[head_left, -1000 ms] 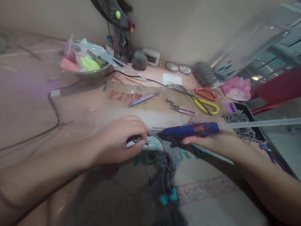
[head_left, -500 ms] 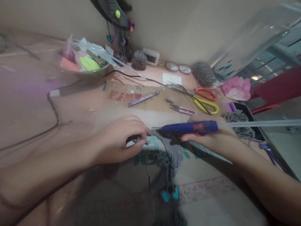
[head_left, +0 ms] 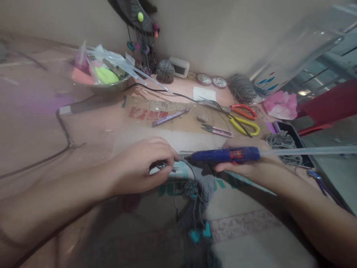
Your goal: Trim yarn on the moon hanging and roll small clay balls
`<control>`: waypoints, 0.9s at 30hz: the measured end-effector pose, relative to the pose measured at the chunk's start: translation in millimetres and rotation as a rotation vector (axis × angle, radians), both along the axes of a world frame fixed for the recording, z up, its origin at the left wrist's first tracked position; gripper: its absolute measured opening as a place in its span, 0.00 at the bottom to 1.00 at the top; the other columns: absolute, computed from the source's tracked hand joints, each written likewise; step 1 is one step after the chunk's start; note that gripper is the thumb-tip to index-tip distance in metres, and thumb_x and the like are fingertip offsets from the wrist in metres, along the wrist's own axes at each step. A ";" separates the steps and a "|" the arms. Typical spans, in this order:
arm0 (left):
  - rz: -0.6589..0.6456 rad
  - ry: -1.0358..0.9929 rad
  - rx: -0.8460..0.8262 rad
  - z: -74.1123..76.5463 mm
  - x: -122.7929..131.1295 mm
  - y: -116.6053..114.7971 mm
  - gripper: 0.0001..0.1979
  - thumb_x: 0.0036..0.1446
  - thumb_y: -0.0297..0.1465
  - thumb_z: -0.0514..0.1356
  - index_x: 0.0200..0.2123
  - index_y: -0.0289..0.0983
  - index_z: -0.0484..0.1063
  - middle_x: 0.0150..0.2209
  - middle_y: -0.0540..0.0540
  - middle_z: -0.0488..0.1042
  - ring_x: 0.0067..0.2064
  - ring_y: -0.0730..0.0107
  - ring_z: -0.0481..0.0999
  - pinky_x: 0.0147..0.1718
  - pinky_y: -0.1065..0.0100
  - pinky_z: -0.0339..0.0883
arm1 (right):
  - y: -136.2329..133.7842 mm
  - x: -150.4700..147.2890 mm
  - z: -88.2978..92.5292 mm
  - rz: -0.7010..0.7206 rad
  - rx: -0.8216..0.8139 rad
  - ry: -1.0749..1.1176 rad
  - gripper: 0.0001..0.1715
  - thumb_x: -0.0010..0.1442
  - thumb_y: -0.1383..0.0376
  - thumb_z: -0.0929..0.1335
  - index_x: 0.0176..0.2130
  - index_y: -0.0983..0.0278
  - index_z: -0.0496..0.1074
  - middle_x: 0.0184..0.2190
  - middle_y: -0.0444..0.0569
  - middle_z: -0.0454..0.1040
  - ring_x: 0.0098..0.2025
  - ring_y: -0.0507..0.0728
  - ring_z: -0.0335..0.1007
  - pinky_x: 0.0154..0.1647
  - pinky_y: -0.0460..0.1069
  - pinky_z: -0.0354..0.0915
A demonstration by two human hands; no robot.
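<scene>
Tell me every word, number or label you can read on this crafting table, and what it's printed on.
None reads for certain.
Red print on cardboard: a logo and Chinese-style characters, blurred.
Teal print on the near board: half hidden by the left hand, which pinches a grey piece, and by the right hand holding a glue gun; unreadable.
Two dials: too small.

The right hand [head_left: 251, 169] grips a blue glue gun [head_left: 225, 155], its nozzle meeting the grey yarn piece [head_left: 202, 182] pinched by the left hand [head_left: 139, 167].
</scene>
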State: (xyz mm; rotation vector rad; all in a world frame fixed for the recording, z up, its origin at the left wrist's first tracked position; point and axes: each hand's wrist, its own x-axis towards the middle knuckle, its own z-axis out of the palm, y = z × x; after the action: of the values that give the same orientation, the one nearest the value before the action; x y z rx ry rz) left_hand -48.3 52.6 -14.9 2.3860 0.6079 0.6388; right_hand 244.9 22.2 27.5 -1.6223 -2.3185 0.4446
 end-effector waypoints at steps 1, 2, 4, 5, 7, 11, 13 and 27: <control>0.004 0.000 0.001 -0.3 0.0 -0.1 0.04 0.57 0.26 0.57 0.31 0.39 0.70 0.43 0.45 0.81 0.45 0.63 0.78 0.50 0.59 0.67 | -0.4 -1.2 0.2 -0.010 -0.004 0.001 0.36 0.49 0.31 0.67 0.25 0.60 0.73 0.22 0.48 0.72 0.25 0.55 0.67 0.26 0.49 0.60; 0.007 0.000 0.001 -0.8 0.0 -0.1 0.04 0.57 0.26 0.57 0.31 0.39 0.71 0.43 0.45 0.81 0.45 0.63 0.78 0.50 0.59 0.68 | -0.7 -2.1 0.1 -0.016 -0.008 -0.001 0.36 0.49 0.31 0.67 0.26 0.60 0.73 0.22 0.48 0.72 0.25 0.55 0.67 0.26 0.49 0.60; 0.009 0.002 -0.001 -2.0 0.3 -0.2 0.04 0.57 0.26 0.58 0.31 0.39 0.71 0.43 0.45 0.81 0.45 0.63 0.78 0.50 0.59 0.68 | -0.9 -3.1 -0.7 -0.023 -0.005 -0.003 0.36 0.49 0.31 0.67 0.25 0.60 0.73 0.21 0.48 0.72 0.24 0.55 0.66 0.25 0.49 0.59; 0.010 -0.001 0.000 -2.5 0.4 -0.2 0.04 0.57 0.26 0.58 0.31 0.39 0.71 0.43 0.45 0.81 0.45 0.63 0.78 0.50 0.59 0.68 | -1.1 -3.3 -1.2 -0.027 -0.004 -0.002 0.36 0.48 0.31 0.67 0.24 0.60 0.73 0.21 0.48 0.72 0.24 0.55 0.66 0.24 0.49 0.59; 0.012 -0.003 0.002 -3.0 0.5 -0.3 0.04 0.57 0.26 0.57 0.31 0.39 0.71 0.43 0.45 0.81 0.45 0.63 0.78 0.51 0.58 0.68 | -1.6 -3.4 -2.6 -0.044 -0.001 0.003 0.37 0.48 0.31 0.67 0.24 0.61 0.72 0.21 0.48 0.71 0.24 0.55 0.66 0.24 0.49 0.59; 0.009 -0.001 0.004 -2.0 0.2 -0.4 0.04 0.57 0.26 0.57 0.31 0.39 0.71 0.43 0.45 0.81 0.45 0.62 0.78 0.51 0.59 0.68 | -2.3 -1.2 -6.1 -0.074 0.012 -0.002 0.36 0.49 0.31 0.67 0.26 0.61 0.72 0.22 0.48 0.71 0.24 0.55 0.66 0.24 0.49 0.59; 0.002 -0.005 0.004 -1.5 0.1 -0.1 0.04 0.57 0.26 0.57 0.31 0.39 0.71 0.43 0.44 0.81 0.45 0.62 0.78 0.50 0.59 0.68 | -1.3 1.2 -7.7 -0.052 0.030 -0.009 0.36 0.49 0.31 0.67 0.25 0.60 0.71 0.20 0.47 0.70 0.23 0.55 0.65 0.23 0.50 0.58; 0.005 -0.010 -0.008 -1.5 1.5 -0.4 0.04 0.57 0.26 0.58 0.31 0.39 0.71 0.43 0.45 0.81 0.45 0.63 0.77 0.51 0.60 0.67 | 3.2 2.2 5.8 0.125 0.001 -0.047 0.33 0.55 0.35 0.67 0.25 0.61 0.71 0.20 0.46 0.69 0.24 0.54 0.64 0.26 0.49 0.55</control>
State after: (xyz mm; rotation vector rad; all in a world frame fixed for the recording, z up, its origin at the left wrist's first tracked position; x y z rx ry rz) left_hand -46.8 52.2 -16.5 2.3735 0.6106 0.6493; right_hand 247.0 25.4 33.3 -1.5081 -2.4637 0.4365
